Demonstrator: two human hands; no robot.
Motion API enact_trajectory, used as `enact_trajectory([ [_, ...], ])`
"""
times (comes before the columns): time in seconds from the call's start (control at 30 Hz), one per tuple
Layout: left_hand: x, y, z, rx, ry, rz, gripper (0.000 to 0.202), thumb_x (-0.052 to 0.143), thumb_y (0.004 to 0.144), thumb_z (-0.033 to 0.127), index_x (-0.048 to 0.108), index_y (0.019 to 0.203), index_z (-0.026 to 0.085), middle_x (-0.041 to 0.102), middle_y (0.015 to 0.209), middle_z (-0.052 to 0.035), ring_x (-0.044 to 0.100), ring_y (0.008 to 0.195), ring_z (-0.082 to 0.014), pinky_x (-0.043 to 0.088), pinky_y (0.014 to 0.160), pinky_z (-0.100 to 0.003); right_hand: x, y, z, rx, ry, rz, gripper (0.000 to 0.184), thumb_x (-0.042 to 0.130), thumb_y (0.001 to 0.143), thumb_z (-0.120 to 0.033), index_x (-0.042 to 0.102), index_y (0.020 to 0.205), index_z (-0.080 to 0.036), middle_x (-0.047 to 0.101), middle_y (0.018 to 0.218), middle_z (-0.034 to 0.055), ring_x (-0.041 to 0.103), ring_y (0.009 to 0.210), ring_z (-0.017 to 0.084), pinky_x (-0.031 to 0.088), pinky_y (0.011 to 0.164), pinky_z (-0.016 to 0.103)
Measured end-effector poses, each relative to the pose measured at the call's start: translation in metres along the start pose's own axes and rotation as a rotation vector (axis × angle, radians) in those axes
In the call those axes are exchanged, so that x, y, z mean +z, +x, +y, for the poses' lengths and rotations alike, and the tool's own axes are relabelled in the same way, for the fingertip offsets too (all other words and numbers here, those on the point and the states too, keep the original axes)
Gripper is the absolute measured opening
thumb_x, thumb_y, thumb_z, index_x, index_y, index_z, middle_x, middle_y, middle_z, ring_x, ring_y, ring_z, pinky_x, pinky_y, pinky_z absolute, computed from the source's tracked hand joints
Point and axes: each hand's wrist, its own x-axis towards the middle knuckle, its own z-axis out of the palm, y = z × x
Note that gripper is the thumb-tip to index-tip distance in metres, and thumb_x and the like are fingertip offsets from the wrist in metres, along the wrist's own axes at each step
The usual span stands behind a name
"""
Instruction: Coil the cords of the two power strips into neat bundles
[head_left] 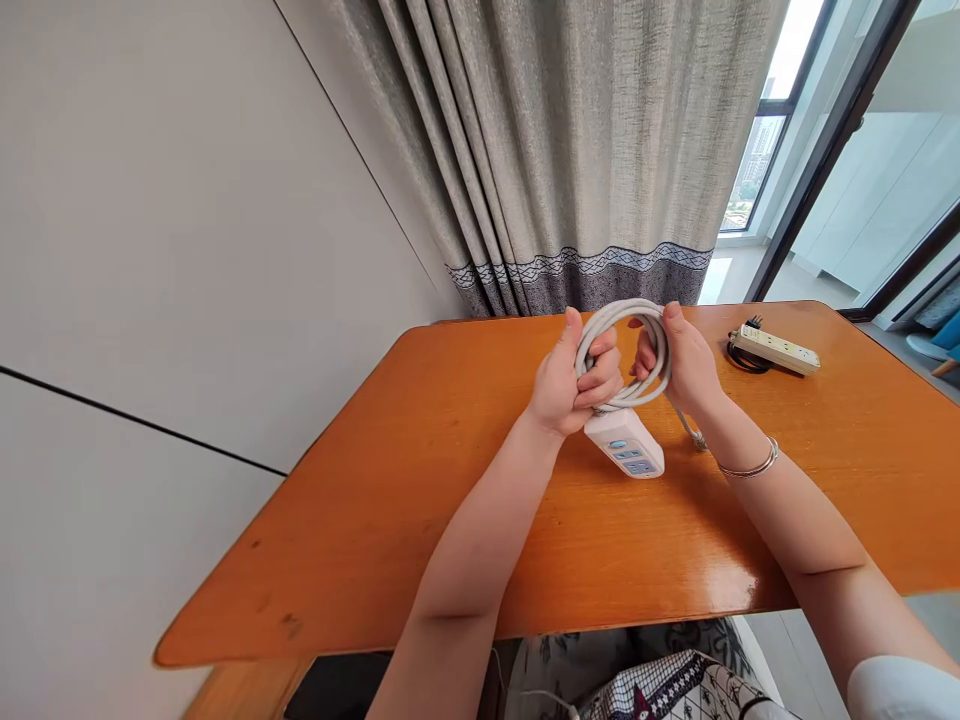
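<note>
Both hands hold a white cord [621, 312] wound into a round coil above the table. My left hand [576, 375] is wrapped round the coil's left side, thumb pointing up. On the right side, my right hand [679, 358] grips the loops with the thumb on top and fingers curled inside. Below the coil hangs or rests a white power strip [626, 443] with blue-grey sockets; whether it touches the table I cannot tell. A loose end of the cord [697, 438] drops below my right hand, partly hidden by the wrist.
The wooden table [360, 520] spreads under my arms. Towards its back right lies a cream power strip [776, 348] with a black cord [746, 360]. Behind the table hangs a grey curtain [600, 150]. A pale wall panel [187, 250] stands on the left, a glass door [877, 180] on the right.
</note>
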Motion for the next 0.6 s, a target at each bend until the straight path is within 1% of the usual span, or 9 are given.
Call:
enact_trajectory([
  [0.07,0.002,-0.002,0.004,0.093,-0.018,0.066,0.060,0.028,0.094,0.074,0.029,0.064,0.022,0.018,0.038,0.0115,0.012,0.026,-0.0039,0.019,0.031,-0.018,0.001,0.000,0.004,-0.040,-0.037,-0.026,0.066,0.035,0.087,-0.082,0.057,0.101,-0.021,0.057,0.064,-0.0019,0.062,0.058,0.015,0.048,0.055,0.028],
  [0.13,0.004,-0.003,0.009,0.188,-0.021,0.124,0.059,0.028,0.095,0.072,0.029,0.064,0.022,0.017,0.038,0.0113,0.012,0.027,-0.0043,0.019,0.031,-0.018,0.003,-0.001,0.010,-0.100,-0.124,-0.060,0.060,0.038,0.090,-0.077,0.054,0.108,-0.022,0.062,0.075,0.0007,0.061,0.064,0.015,0.049,0.059,0.028],
  [0.23,0.004,-0.005,0.016,0.321,0.011,0.216,0.058,0.033,0.094,0.073,0.030,0.065,0.022,0.017,0.039,0.0108,0.013,0.028,-0.0049,0.020,0.031,-0.020,0.004,-0.004,0.013,-0.135,-0.393,-0.156,0.052,0.036,0.096,-0.068,0.052,0.114,-0.021,0.063,0.082,0.0021,0.059,0.068,0.016,0.047,0.064,0.030],
  [0.33,0.002,-0.006,0.022,0.462,0.068,0.336,0.058,0.037,0.092,0.073,0.032,0.065,0.022,0.021,0.040,0.0099,0.018,0.028,-0.0052,0.022,0.032,-0.022,0.003,-0.006,0.009,-0.108,-0.704,-0.286,0.045,0.037,0.100,-0.056,0.053,0.117,-0.017,0.064,0.085,0.0042,0.058,0.073,0.018,0.045,0.068,0.031],
  [0.4,-0.002,-0.006,0.025,0.549,0.101,0.402,0.058,0.038,0.092,0.073,0.032,0.065,0.022,0.023,0.041,0.0091,0.021,0.029,-0.0057,0.023,0.033,-0.023,0.000,-0.005,0.004,-0.083,-0.824,-0.348,0.042,0.036,0.102,-0.049,0.054,0.119,-0.015,0.065,0.090,0.0067,0.060,0.077,0.019,0.044,0.071,0.031],
  [0.5,-0.010,-0.004,0.028,0.642,0.119,0.473,0.057,0.037,0.093,0.073,0.033,0.065,0.023,0.024,0.042,0.0082,0.023,0.030,-0.0065,0.023,0.034,-0.024,-0.004,-0.004,0.000,-0.067,-0.945,-0.373,0.038,0.038,0.104,-0.039,0.055,0.126,-0.013,0.069,0.101,0.0110,0.064,0.089,0.021,0.045,0.078,0.031],
  [0.6,-0.017,-0.001,0.026,0.712,0.115,0.513,0.058,0.034,0.093,0.074,0.033,0.066,0.023,0.026,0.043,0.0076,0.026,0.032,-0.0066,0.023,0.035,-0.024,-0.007,-0.005,0.001,-0.063,-1.123,-0.339,0.041,0.043,0.101,-0.028,0.050,0.138,-0.012,0.069,0.115,0.0153,0.065,0.102,0.024,0.044,0.083,0.032],
])
